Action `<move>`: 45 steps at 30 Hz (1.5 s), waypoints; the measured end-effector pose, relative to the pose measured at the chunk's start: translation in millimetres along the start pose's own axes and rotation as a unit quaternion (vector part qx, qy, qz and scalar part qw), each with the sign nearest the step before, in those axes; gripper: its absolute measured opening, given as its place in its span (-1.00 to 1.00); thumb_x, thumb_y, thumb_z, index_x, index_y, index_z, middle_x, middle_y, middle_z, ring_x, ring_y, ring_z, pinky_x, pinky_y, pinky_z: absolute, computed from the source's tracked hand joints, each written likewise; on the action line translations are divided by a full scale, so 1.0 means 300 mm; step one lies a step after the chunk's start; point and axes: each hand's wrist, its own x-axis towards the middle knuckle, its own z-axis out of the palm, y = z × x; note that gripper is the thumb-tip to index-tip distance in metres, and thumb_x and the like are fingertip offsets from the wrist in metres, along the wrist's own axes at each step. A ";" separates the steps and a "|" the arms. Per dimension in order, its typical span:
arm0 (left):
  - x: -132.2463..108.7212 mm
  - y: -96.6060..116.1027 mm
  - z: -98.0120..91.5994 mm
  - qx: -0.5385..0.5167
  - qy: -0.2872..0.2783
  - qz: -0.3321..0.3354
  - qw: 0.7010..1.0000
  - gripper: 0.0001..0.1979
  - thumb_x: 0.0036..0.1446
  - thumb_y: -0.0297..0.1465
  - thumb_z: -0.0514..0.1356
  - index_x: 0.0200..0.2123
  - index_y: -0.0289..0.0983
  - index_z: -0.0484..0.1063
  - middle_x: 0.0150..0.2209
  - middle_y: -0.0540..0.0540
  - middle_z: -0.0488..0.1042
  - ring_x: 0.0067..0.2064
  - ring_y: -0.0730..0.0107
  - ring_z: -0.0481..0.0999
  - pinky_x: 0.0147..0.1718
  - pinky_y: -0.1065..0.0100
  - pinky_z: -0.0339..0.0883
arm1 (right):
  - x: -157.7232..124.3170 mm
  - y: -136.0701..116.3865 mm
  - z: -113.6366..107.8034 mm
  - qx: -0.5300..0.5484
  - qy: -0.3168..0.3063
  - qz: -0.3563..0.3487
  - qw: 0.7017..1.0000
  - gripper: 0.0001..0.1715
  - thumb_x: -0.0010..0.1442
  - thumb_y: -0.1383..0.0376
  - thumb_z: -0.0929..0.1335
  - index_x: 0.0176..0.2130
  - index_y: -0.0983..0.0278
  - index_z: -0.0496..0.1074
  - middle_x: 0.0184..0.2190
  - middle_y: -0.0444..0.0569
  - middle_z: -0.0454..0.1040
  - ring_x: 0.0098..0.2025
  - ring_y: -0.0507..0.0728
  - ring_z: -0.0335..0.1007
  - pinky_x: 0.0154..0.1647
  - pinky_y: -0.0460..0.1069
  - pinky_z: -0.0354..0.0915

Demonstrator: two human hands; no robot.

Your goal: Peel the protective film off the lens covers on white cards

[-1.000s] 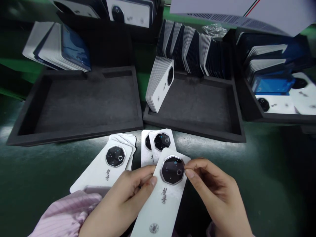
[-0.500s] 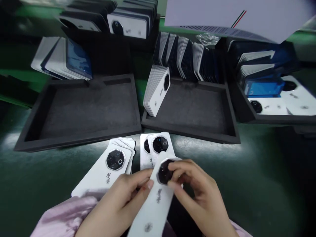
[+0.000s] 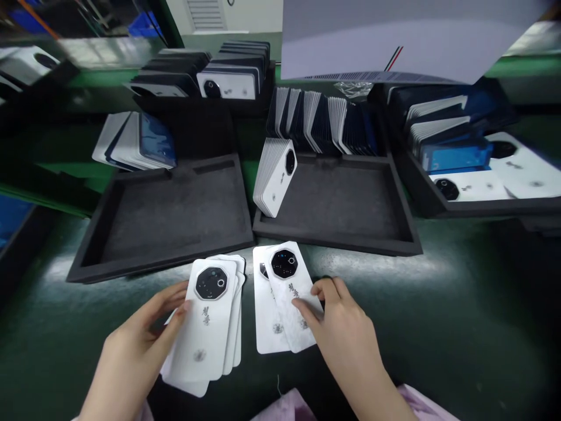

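My left hand (image 3: 142, 336) grips the left edge of a white phone back cover (image 3: 210, 333), thumb on its face and fingers along its side. This cover, with a dark octagonal camera window, rests over several fanned white covers (image 3: 239, 316) on the bench. To the right, my right hand (image 3: 344, 324) pinches the right edge of another phone back cover (image 3: 287, 292), thumb on its printed face. Beneath that one, partly hidden, lies a further white cover (image 3: 262, 327). Both hands are closed, and their fingertips are partly out of sight.
Two black trays (image 3: 92, 257) (image 3: 350, 241) stand beyond the hands. White covers (image 3: 274, 181) lean in the right tray's left side. Rows of dark and white covers (image 3: 324, 120) stand behind. Another black tray with covers (image 3: 473, 187) is at the right. A pale sheet (image 3: 394, 35) hangs above.
The cover held between both hands is now down on the left pile in my left hand. My right hand has left it and taken hold of the top cover of the right pile.
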 end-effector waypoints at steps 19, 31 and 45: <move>-0.061 0.356 0.135 -0.150 -0.235 0.082 0.957 -0.50 0.41 -0.09 0.09 -0.46 -0.21 0.58 -0.45 -0.10 0.61 -0.33 0.10 0.59 -0.26 0.22 0.41 | 0.032 0.048 -0.145 0.287 -0.169 0.050 0.942 -0.48 0.43 -0.04 0.17 -0.46 0.17 0.10 -0.55 -0.23 0.12 -0.50 0.03 0.17 -0.50 -0.10 0.14; -0.114 0.322 0.189 -0.335 -0.281 0.023 0.899 -0.56 0.35 -0.03 0.18 -0.43 -0.24 0.46 -0.45 -0.03 0.48 -0.35 0.27 0.43 -0.38 0.38 0.28 | -0.025 -0.044 -0.112 0.327 0.093 0.008 0.941 -0.72 0.33 0.22 0.42 0.04 0.01 0.44 -0.30 -0.20 0.39 -0.46 -0.03 0.28 -0.47 -0.13 0.29; -0.116 0.272 0.308 -0.202 -0.092 0.395 0.891 -0.65 0.47 -0.40 0.05 -0.45 -0.18 0.18 -0.59 0.13 0.32 -0.61 0.52 0.36 -0.58 0.46 0.13 | 0.001 -0.002 -0.149 0.311 0.082 -0.045 0.946 -0.83 0.37 0.31 0.39 -0.05 0.08 0.47 -0.31 -0.19 0.35 -0.46 -0.07 0.39 -0.48 -0.19 0.38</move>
